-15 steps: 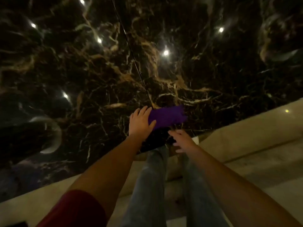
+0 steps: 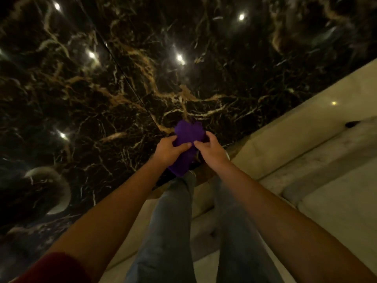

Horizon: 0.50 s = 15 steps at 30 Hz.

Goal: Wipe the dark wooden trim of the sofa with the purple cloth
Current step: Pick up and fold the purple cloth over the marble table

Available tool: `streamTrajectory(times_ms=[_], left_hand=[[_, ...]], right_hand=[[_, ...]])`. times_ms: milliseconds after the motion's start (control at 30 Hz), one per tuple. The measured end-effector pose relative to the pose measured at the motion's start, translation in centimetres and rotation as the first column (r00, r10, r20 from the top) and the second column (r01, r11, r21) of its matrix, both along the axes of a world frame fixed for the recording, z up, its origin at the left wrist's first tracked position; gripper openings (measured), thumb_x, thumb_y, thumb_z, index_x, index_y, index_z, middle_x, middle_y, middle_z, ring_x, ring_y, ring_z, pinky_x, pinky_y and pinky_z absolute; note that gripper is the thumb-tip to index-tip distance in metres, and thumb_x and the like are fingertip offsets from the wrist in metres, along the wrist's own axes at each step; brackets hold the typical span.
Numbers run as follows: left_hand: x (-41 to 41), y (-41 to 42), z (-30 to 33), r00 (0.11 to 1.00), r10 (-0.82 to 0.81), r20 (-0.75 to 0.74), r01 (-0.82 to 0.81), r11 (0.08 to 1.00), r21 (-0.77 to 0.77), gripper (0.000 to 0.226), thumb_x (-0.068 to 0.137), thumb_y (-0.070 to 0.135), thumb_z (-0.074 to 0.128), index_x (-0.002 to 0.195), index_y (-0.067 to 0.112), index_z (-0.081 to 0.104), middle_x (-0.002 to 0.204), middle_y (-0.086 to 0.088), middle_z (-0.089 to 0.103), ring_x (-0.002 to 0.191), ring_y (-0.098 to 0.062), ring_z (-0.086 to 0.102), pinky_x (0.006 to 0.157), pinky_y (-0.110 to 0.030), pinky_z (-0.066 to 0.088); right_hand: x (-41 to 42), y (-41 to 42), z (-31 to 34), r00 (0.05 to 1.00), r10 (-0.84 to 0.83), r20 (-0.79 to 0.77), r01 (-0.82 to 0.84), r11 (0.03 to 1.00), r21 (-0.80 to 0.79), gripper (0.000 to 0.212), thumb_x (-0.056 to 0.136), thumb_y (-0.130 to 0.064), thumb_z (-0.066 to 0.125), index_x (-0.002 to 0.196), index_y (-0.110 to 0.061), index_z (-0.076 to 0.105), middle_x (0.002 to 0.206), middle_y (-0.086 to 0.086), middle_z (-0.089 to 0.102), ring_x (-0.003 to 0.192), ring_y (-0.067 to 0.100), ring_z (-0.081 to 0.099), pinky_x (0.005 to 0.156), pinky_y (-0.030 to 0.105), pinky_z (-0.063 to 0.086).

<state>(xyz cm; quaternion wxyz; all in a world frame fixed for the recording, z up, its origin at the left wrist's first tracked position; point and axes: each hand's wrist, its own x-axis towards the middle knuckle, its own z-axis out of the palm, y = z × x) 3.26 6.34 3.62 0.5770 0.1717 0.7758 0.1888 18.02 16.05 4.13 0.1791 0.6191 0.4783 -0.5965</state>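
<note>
Both arms are out in front, and the purple cloth [image 2: 188, 139] is bunched between the two hands, held up over the dark veined marble floor [image 2: 122, 88]; left hand [image 2: 170, 149] has its fingers curled and thumb pressed onto the cloth's near side; right hand [image 2: 210, 149] pinches the cloth's right edge between thumb and fingers, the two thumbs almost touching. The cloth is a deep, plain purple, crumpled at the top with a loose tail hanging below the left hand, just above the jeans-clad legs [image 2: 173, 221]. Plenty of open floor ahead and to the left (glossy, spotted with reflected lights); on the right a pale cushioned sofa [image 2: 295, 144] runs diagonally, its edge meeting the marble just beside the right wrist. No writing or label readable anywhere; a dark red sleeve [image 2: 51, 268] shows at bottom left.
</note>
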Motion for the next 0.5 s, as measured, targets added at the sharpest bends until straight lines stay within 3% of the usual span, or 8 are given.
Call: streamTrajectory(times_ms=[67,133,167,233,267,367,433,500], left_hand=[[0.6,1.4,4.2,0.998,0.067,-0.005,-0.067,0.996,0.063,0.026,0.088,0.049,0.075,0.094,0.027,0.064,0.098,0.008,0.067,0.094,-0.020,0.069,0.079,-0.033,0.057],[1.5,2.7,9.1,0.998,0.045,-0.037,-0.040,0.992,0.122,0.021,0.088,0.051,0.075,0.090,0.038,0.059,0.097,0.015,0.062,0.096,-0.020,0.064,0.075,-0.024,0.050],[2.0,3.4,11.7,0.999,0.012,-0.052,-0.004,0.989,0.145,0.027,0.087,0.053,0.074,0.104,0.035,0.064,0.108,0.014,0.063,0.104,-0.020,0.062,0.081,-0.025,0.050],[3.6,5.0,17.4,0.997,-0.033,-0.069,0.046,0.980,0.194,0.067,0.088,0.053,0.074,0.143,0.020,0.055,0.133,0.009,0.058,0.119,-0.011,0.059,0.095,-0.027,0.050],[4.5,5.8,20.4,0.998,-0.037,-0.050,0.049,0.967,0.250,0.068,0.088,0.050,0.075,0.146,0.023,0.052,0.135,0.012,0.056,0.116,-0.002,0.060,0.094,-0.024,0.051],[7.9,8.3,28.4,0.989,-0.125,-0.084,0.148,0.900,0.410,0.039,0.090,0.037,0.076,0.126,0.030,0.062,0.118,0.008,0.071,0.103,-0.005,0.069,0.093,-0.038,0.060],[10.4,10.0,32.9,0.973,-0.155,-0.169,0.217,0.863,0.457,0.040,0.090,0.033,0.077,0.127,0.022,0.065,0.114,0.003,0.071,0.104,-0.014,0.068,0.094,-0.043,0.058],[12.7,11.5,36.7,0.955,-0.171,-0.243,0.273,0.826,0.494,0.045,0.090,0.030,0.077,0.130,0.015,0.063,0.115,-0.001,0.067,0.104,-0.017,0.065,0.091,-0.038,0.055]], right_hand=[[1.5,2.9,3.8,0.994,-0.102,-0.025,0.104,0.992,0.065,0.080,0.091,-0.057,0.065,0.159,-0.040,0.027,0.114,-0.016,0.059,0.125,0.024,0.059,0.107,0.049,0.051],[3.1,5.5,8.1,0.983,-0.152,-0.107,0.166,0.976,0.138,0.080,0.085,-0.061,0.064,0.156,-0.046,0.029,0.116,-0.019,0.059,0.123,0.019,0.059,0.107,0.050,0.051],[3.9,6.6,10.4,0.973,-0.170,-0.156,0.195,0.967,0.165,0.080,0.084,-0.063,0.064,0.155,-0.047,0.030,0.120,-0.017,0.060,0.122,0.018,0.059,0.106,0.051,0.052],[5.4,8.2,14.6,0.948,-0.205,-0.244,0.255,0.947,0.194,0.077,0.088,-0.060,0.066,0.156,-0.045,0.032,0.123,-0.016,0.063,0.123,0.018,0.061,0.107,0.053,0.052],[6.1,8.8,16.7,0.936,-0.212,-0.281,0.274,0.940,0.203,0.072,0.092,-0.058,0.066,0.155,-0.044,0.034,0.127,-0.014,0.063,0.124,0.018,0.061,0.106,0.053,0.053],[8.1,10.0,23.3,0.870,-0.243,-0.430,0.348,0.919,0.185,0.048,0.096,-0.052,0.065,0.142,-0.047,0.050,0.141,-0.007,0.059,0.123,0.015,0.064,0.095,0.042,0.060],[10.3,11.0,27.7,0.786,-0.315,-0.532,0.431,0.896,0.105,0.031,0.093,-0.050,0.065,0.124,-0.047,0.064,0.132,-0.007,0.067,0.109,0.007,0.072,0.076,0.029,0.062],[13.1,12.4,31.5,0.717,-0.368,-0.592,0.484,0.874,0.044,0.029,0.090,-0.051,0.065,0.118,-0.044,0.069,0.129,-0.002,0.071,0.111,0.011,0.072,0.080,0.032,0.062]])
